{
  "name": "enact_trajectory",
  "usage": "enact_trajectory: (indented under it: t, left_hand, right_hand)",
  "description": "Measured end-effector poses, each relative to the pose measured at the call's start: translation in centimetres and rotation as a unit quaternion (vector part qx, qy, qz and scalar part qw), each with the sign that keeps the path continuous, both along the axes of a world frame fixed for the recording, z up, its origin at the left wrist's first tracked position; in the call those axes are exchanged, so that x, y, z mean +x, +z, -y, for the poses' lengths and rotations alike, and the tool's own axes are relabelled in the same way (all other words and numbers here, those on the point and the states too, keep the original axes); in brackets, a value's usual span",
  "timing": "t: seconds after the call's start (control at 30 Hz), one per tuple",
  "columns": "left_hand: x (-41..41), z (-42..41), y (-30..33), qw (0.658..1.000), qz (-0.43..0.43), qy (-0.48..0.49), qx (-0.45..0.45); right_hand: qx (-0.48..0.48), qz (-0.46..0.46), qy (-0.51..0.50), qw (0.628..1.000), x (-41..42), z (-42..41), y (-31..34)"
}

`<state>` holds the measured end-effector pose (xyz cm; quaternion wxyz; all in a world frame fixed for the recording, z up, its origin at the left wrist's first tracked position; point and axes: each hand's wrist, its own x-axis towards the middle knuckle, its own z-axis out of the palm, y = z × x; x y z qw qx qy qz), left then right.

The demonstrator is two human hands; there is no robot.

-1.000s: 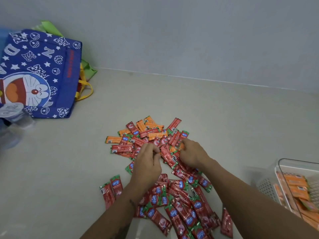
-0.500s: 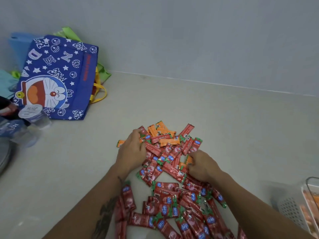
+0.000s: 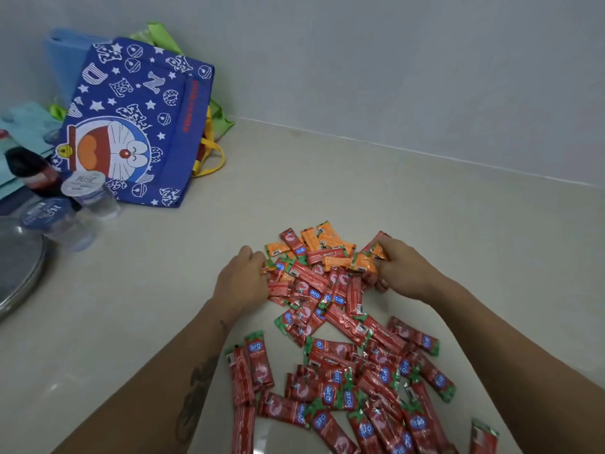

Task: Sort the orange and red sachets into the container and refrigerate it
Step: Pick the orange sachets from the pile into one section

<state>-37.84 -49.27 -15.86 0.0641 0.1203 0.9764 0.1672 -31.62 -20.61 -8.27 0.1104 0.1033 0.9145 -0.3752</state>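
Observation:
A heap of red sachets (image 3: 340, 368) covers the counter in front of me, with several orange sachets (image 3: 330, 244) at its far end. My left hand (image 3: 240, 281) rests on the heap's left edge, fingers curled into the sachets and touching an orange one. My right hand (image 3: 401, 268) grips orange sachets (image 3: 366, 263) at the heap's right far corner. The container is out of view.
A blue cartoon tote bag (image 3: 137, 126) leans on the wall at the back left. Sealed water cups (image 3: 88, 191), a dark bottle (image 3: 29, 168) and a round metal lid (image 3: 16, 267) crowd the left edge. The wall (image 3: 393, 60) runs behind the counter.
The view has swung left, so the container at the right has left the frame. My right hand moved from the heap's middle up to the orange sachets at the far right and took hold of some.

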Motion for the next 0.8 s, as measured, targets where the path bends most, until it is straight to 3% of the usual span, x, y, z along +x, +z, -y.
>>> enact_trajectory:
  t: [0.1, 0.33, 0.47, 0.67, 0.8]
  left_hand:
    - [0.6, -0.1, -0.7, 0.998, -0.055, -0.014, -0.025]
    - [2.2, -1.5, -0.4, 0.986, -0.045, -0.007, 0.161]
    - [2.2, -2.1, -0.2, 0.978, -0.038, 0.013, 0.204]
    - [3.4, -2.5, -0.6, 0.991, 0.013, -0.008, 0.135]
    - [3.4, -2.6, -0.4, 0.990, 0.046, 0.071, 0.117]
  right_hand:
    - [-0.012, 0.038, -0.006, 0.999, -1.5, 1.5, -0.4]
    - [0.129, 0.021, -0.007, 0.991, -2.7, 4.2, -2.9]
    - [0.163, 0.062, 0.008, 0.985, -2.0, 4.9, -2.9]
    - [0.197, 0.053, 0.022, 0.979, 0.5, 3.8, -3.7]
    - [0.136, 0.007, 0.006, 0.991, 2.6, 3.2, -4.1]
